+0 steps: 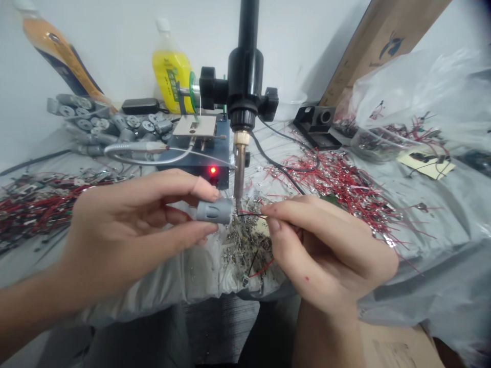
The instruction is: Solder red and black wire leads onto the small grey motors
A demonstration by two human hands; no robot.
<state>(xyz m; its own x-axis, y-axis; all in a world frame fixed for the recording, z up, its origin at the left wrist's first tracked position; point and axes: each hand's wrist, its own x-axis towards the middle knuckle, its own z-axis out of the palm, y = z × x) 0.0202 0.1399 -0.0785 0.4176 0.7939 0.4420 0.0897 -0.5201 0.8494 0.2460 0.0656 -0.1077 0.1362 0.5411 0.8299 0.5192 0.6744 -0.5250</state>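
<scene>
My left hand (141, 225) grips a small grey motor (214, 211) between thumb and fingers, its end turned to the right. Pinched in my right hand (318, 240) are a red and a black wire (250, 214), whose tips reach toward the motor's end. Whether they touch it is too small to tell. Just above that gap a soldering iron (240, 168) points down from its black holder, its tip close to the wires. Below the right fingers hangs a small part (246, 280) with red and black leads.
Grey motors (130, 125) are heaped at the back left near a blue box (195, 161) with a lit red light. Wired parts lie left; red wires (341, 179) are piled right. Clipped bits (245, 240) lie beneath the iron. Yellow bottle (171, 71) and plastic bag (418, 97) stand behind.
</scene>
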